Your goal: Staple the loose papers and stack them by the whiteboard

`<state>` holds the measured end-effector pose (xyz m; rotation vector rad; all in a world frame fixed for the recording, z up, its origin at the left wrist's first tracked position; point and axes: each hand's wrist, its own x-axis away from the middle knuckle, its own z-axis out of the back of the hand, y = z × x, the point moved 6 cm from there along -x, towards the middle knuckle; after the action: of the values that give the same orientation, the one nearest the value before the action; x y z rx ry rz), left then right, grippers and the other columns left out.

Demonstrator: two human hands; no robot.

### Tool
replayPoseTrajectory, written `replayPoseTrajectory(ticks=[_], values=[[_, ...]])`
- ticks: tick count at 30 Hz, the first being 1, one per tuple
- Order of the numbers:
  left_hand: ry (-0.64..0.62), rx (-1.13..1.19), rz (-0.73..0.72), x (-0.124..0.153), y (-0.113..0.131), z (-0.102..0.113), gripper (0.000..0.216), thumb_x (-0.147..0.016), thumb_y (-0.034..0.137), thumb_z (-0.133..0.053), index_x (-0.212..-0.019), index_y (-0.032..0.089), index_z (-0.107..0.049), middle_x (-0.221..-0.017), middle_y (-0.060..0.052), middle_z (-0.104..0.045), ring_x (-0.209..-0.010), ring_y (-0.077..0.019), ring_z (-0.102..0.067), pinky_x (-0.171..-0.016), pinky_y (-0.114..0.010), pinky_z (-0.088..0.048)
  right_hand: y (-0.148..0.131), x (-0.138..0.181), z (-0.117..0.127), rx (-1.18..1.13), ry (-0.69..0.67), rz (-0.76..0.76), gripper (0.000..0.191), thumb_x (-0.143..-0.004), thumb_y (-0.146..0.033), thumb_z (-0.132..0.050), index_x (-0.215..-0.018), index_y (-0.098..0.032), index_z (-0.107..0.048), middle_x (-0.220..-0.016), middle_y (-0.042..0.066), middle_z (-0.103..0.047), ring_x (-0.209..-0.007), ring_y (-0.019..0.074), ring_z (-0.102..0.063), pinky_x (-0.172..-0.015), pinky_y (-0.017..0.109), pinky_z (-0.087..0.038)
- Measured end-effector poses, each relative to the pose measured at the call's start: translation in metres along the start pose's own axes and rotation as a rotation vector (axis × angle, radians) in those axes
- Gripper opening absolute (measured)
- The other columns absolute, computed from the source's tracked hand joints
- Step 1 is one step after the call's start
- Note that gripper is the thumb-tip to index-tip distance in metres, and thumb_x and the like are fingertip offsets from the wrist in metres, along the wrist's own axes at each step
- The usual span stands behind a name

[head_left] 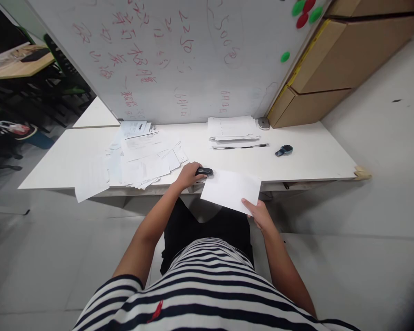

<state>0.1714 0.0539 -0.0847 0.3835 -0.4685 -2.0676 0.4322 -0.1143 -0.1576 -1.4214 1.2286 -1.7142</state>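
Head view, left hand (189, 175): curled round black stapler (204, 171).
Right hand (258, 213): pinching paper (229, 187) at near right corner.
Stapler to paper: at far left corner, contact unclear; long axis crosswise; left hand nearer.
Paper: across table (317, 161) edge.
Beyond: loose sheets (143, 168) left, stack (232, 126) ahead.

A long white desk (310, 165) bore scattered white paper sheets (145, 168) beside the left hand (189, 175), a white paper stack (232, 127) beyond it.
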Motion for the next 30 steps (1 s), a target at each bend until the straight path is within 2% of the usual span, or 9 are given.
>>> replayPoseTrajectory(ticks=[4, 8, 12, 18, 24, 27, 30], values=[[-0.023, 0.008, -0.003, 0.003, 0.005, -0.002, 0.037, -0.080, 0.046, -0.062, -0.105, 0.019, -0.057, -0.096, -0.008, -0.061, -0.087, -0.0244, -0.055, -0.075, -0.034, -0.039, 0.008, -0.005, -0.002, 0.001, -0.003, -0.035, 0.046, -0.063, -0.048, -0.076, -0.090, -0.012, -0.068, -0.076, 0.008, -0.071, -0.053, 0.0166, -0.058, -0.035, 0.024, -0.038], [-0.023, 0.019, -0.008, 0.004, 0.008, -0.002, 0.035, -0.080, 0.045, -0.061, -0.104, 0.020, -0.057, -0.096, -0.007, -0.061, -0.087, -0.0247, -0.054, -0.074, -0.034, -0.039, 0.012, -0.007, -0.003, 0.001, 0.005, -0.054, 0.049, -0.063, -0.048, -0.077, -0.096, -0.012, -0.069, -0.089, 0.012, -0.073, -0.066, 0.0229, -0.066, -0.043, 0.028, -0.049], [-0.025, 0.039, -0.004, 0.005, 0.009, -0.002, 0.035, -0.079, 0.044, -0.062, -0.104, 0.020, -0.058, -0.097, -0.008, -0.061, -0.089, -0.0251, -0.054, -0.075, -0.035, -0.039, 0.012, -0.006, -0.002, -0.007, -0.015, -0.064, 0.050, -0.065, -0.047, -0.077, -0.099, -0.013, -0.069, -0.095, 0.013, -0.073, -0.076, 0.0264, -0.069, -0.050, 0.031, -0.054], [-0.042, 0.002, 0.011, 0.006, 0.009, -0.002, 0.033, -0.080, 0.046, -0.060, -0.103, 0.022, -0.056, -0.101, -0.006, -0.061, -0.093, -0.0242, -0.055, -0.077, -0.035, -0.042, 0.013, -0.006, 0.003, -0.051, -0.004, -0.042, 0.046, -0.066, -0.041, -0.078, -0.100, -0.013, -0.069, -0.105, 0.012, -0.071, -0.091, 0.0260, -0.069, -0.076, 0.034, -0.057], [-0.035, -0.020, -0.018, 0.006, 0.009, -0.003, 0.035, -0.081, 0.046, -0.060, -0.106, 0.021, -0.056, -0.102, -0.006, -0.062, -0.094, -0.0240, -0.055, -0.080, -0.035, -0.043, 0.016, -0.007, 0.001, -0.047, -0.016, -0.053, 0.042, -0.068, -0.040, -0.077, -0.100, -0.014, -0.069, -0.106, 0.011, -0.071, -0.092, 0.0258, -0.069, -0.080, 0.034, -0.056], [-0.050, -0.051, -0.024, 0.006, 0.010, -0.003, 0.036, -0.082, 0.047, -0.058, -0.107, 0.021, -0.057, -0.104, -0.007, -0.063, -0.097, -0.0246, -0.056, -0.084, -0.036, -0.042, 0.015, -0.007, 0.000, -0.047, -0.027, -0.050, 0.042, -0.068, -0.040, -0.077, -0.100, -0.014, -0.069, -0.105, 0.011, -0.071, -0.092, 0.0261, -0.069, -0.080, 0.035, -0.056], [-0.099, -0.104, -0.035, 0.007, 0.014, 0.000, 0.040, -0.082, 0.052, -0.055, -0.108, 0.022, -0.058, -0.107, -0.006, -0.064, -0.102, -0.0247, -0.056, -0.100, -0.041, -0.034, 0.013, -0.008, -0.001, -0.052, -0.032, -0.031, 0.043, -0.067, -0.041, -0.077, -0.099, -0.013, -0.070, -0.104, 0.012, -0.072, -0.092, 0.0268, -0.069, -0.081, 0.036, -0.056]])
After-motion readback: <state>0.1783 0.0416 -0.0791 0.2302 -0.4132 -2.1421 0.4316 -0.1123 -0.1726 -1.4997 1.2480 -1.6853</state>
